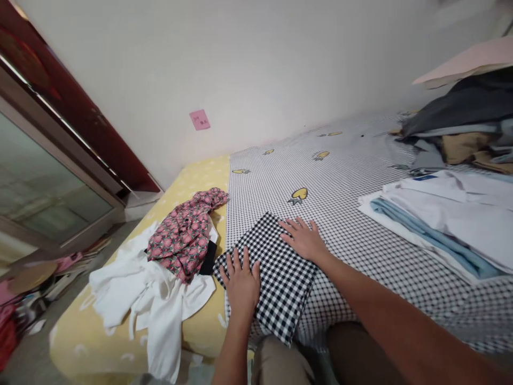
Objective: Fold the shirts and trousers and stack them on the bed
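A black-and-white checked cloth [280, 278], folded into a flat rectangle, lies on the bed near its front edge. My left hand [241, 280] rests flat on the cloth's left part with its fingers spread. On the cloth's upper right edge lies my right hand [305, 239], palm down, fingers apart. Neither hand grips anything. Just left of the cloth, a pink patterned garment [180, 235] sits crumpled on top of rumpled white clothing [160, 305].
Folded white and blue clothes [449, 214] are stacked at the right, with a dark pile [460, 109] behind them. The bed has a checked sheet [264, 184] and a yellow part [204, 168]. Various items lie on the floor at the lower left.
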Demonstrator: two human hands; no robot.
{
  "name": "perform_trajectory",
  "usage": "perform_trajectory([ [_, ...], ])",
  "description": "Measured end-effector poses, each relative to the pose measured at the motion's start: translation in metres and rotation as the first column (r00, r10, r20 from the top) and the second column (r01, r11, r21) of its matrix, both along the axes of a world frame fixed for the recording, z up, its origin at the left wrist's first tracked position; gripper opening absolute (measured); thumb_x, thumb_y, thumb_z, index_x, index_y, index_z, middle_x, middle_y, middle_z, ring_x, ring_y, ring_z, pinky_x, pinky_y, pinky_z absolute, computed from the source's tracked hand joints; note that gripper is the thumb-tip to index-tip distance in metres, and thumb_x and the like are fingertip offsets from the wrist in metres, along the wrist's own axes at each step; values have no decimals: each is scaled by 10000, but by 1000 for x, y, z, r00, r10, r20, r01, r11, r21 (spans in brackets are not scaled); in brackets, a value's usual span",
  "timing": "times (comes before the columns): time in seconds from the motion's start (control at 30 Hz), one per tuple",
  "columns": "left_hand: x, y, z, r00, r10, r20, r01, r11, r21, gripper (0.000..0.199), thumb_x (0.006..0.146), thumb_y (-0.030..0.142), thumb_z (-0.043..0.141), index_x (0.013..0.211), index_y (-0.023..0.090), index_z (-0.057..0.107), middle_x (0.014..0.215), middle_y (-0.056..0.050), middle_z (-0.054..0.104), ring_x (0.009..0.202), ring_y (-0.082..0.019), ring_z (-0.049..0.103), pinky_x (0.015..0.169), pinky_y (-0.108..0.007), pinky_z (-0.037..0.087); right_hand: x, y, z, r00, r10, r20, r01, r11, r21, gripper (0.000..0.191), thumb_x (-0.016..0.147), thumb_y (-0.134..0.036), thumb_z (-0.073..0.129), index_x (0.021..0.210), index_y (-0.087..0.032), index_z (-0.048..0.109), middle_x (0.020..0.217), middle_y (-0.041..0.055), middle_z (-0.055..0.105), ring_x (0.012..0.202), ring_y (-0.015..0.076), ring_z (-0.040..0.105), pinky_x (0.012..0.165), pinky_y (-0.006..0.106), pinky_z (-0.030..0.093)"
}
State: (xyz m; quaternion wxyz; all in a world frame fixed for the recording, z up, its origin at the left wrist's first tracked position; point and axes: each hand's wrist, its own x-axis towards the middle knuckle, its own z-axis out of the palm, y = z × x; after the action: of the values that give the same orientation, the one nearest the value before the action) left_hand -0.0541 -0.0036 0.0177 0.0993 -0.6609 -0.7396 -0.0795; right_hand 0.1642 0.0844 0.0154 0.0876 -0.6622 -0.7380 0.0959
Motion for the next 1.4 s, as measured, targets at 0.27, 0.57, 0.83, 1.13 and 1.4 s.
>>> perform_trajectory([
  [0.27, 1, -3, -2, 999, 21, 45, -21, 1000, -9, 548, 1024, 440, 387, 1546, 276, 415, 1642, -85, 372, 1528, -333, 317, 1246, -605, 228, 1, 2, -8, 1000, -2, -13, 2, 999, 52, 722, 991, -664, 64, 1623, -376, 261, 1687, -23, 290, 1569, 294, 176, 1248, 621, 93],
  [0.57, -17, -32, -7, 977, 199, 69, -196, 979, -55, 571, 1022, 449, 384, 1571, 293, 349, 1669, -115, 283, 1541, -351, 279, 1224, -669, 221, 2, 3, -18, 1000, -17, -24, 19, 995, 97, 713, 997, -630, 84, 1605, -352, 332, 1658, 11, 364, 1545, 314, 237, 1239, 610, 111],
  [0.83, -24, -43, 15, 952, 286, 105, -281, 958, -64, 514, 1022, 350, 371, 1496, 193, 495, 1644, -136, 358, 1499, -350, 368, 1189, -692, 272, -2, 0, -12, 999, -38, -14, 39, 997, 67, 698, 1006, -615, 103, 1613, -340, 313, 1672, -3, 331, 1558, 305, 209, 1247, 600, 111],
  [1.13, 32, -15, 12, 979, -177, 105, 165, 979, 117, 527, 1001, 330, 419, 1528, 350, 428, 1634, -32, 393, 1532, -313, 311, 1234, -706, 114, -2, -2, -4, 999, -12, -32, 16, 993, 120, 666, 1031, -587, 116, 1600, -326, 344, 1653, 7, 372, 1547, 298, 243, 1239, 595, 130],
  [1.4, 24, -4, -20, 993, -68, 102, 54, 990, 126, 497, 1003, 381, 421, 1490, 313, 493, 1601, -42, 433, 1522, -347, 320, 1225, -721, 109, -2, -1, -3, 995, -25, -97, 34, 996, 88, 627, 1028, -542, 215, 1607, -326, 322, 1663, 8, 354, 1556, 284, 226, 1249, 579, 106],
])
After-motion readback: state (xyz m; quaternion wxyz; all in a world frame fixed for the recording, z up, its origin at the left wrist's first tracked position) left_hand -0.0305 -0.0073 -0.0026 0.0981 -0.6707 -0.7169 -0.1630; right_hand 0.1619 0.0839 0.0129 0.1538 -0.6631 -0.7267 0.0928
